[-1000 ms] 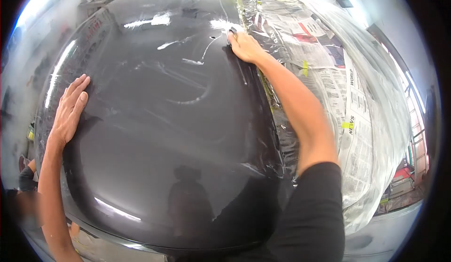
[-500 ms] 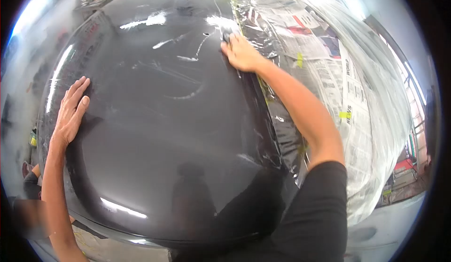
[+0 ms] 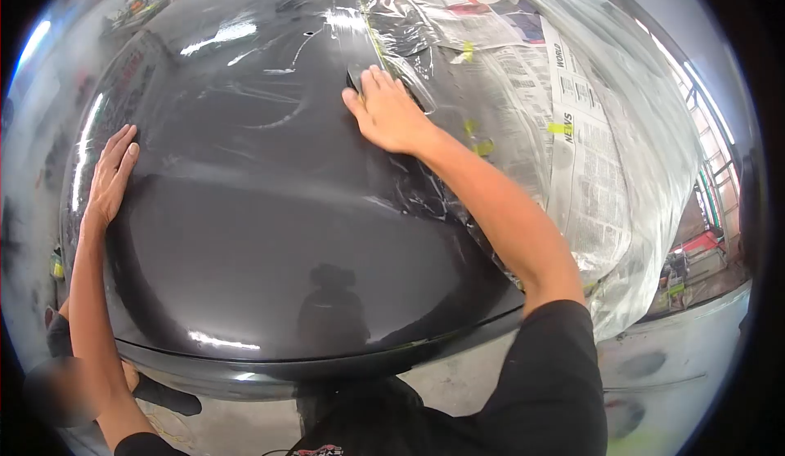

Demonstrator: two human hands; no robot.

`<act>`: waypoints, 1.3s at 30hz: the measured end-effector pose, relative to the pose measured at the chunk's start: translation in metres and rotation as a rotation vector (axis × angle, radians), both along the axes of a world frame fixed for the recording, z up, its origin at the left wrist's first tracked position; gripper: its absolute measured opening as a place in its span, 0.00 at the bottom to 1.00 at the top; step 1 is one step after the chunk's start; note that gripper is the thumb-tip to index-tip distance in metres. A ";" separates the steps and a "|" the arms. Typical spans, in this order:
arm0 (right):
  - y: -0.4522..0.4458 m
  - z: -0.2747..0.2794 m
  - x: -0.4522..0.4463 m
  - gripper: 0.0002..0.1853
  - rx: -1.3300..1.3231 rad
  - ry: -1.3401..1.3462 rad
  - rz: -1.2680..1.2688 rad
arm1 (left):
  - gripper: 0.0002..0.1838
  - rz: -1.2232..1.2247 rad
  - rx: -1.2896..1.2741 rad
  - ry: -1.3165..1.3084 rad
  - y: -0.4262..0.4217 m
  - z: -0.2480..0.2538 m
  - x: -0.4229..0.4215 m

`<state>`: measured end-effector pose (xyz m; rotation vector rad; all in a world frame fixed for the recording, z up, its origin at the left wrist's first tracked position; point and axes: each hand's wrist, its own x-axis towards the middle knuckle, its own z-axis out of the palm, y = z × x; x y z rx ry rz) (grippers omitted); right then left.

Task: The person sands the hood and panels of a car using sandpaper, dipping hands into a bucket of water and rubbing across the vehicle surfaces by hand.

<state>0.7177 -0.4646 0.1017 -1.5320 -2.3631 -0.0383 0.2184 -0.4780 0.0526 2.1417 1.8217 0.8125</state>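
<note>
A large, glossy dark car panel (image 3: pixel 245 252) fills the middle of the view, with pale streaks on its far half. My right hand (image 3: pixel 391 113) presses a dark flat pad (image 3: pixel 355 73) against the panel, close to the masked right edge. Most of the pad is hidden under the fingers. On the panel's left side, my left hand (image 3: pixel 109 180) lies flat with its fingers stretched out, holding nothing.
Newspaper (image 3: pixel 572 129) and clear plastic sheeting (image 3: pixel 654 178), fixed with yellow tape (image 3: pixel 484 146), cover the area on the right. Another person, partly seen, is low at the left with a dark shoe (image 3: pixel 168 396). Clutter (image 3: pixel 683 272) stands at the far right.
My right hand has slid the pad nearer to me along the masked edge. My left hand stays flat on the panel. The camera view has shifted, showing more floor in front.
</note>
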 end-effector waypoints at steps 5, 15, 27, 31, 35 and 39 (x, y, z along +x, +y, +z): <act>-0.078 -0.031 0.006 0.33 0.291 -0.093 0.018 | 0.33 -0.004 -0.013 -0.034 0.000 -0.002 0.001; -0.034 0.003 0.009 0.33 -0.041 0.001 -0.012 | 0.36 -0.029 -0.012 -0.032 0.001 -0.002 -0.005; -0.123 0.010 0.005 0.37 -0.144 0.041 -0.035 | 0.36 0.005 -0.025 -0.047 0.002 -0.008 -0.006; -0.166 0.007 0.015 0.37 -0.099 0.016 -0.013 | 0.36 0.005 -0.025 -0.045 0.000 -0.001 -0.001; -0.130 0.005 0.010 0.36 -0.060 0.014 -0.033 | 0.35 0.015 -0.015 0.005 -0.001 0.004 0.006; 0.061 -0.002 -0.003 0.35 -0.060 -0.033 -0.112 | 0.33 -0.008 0.021 0.009 0.003 -0.004 -0.004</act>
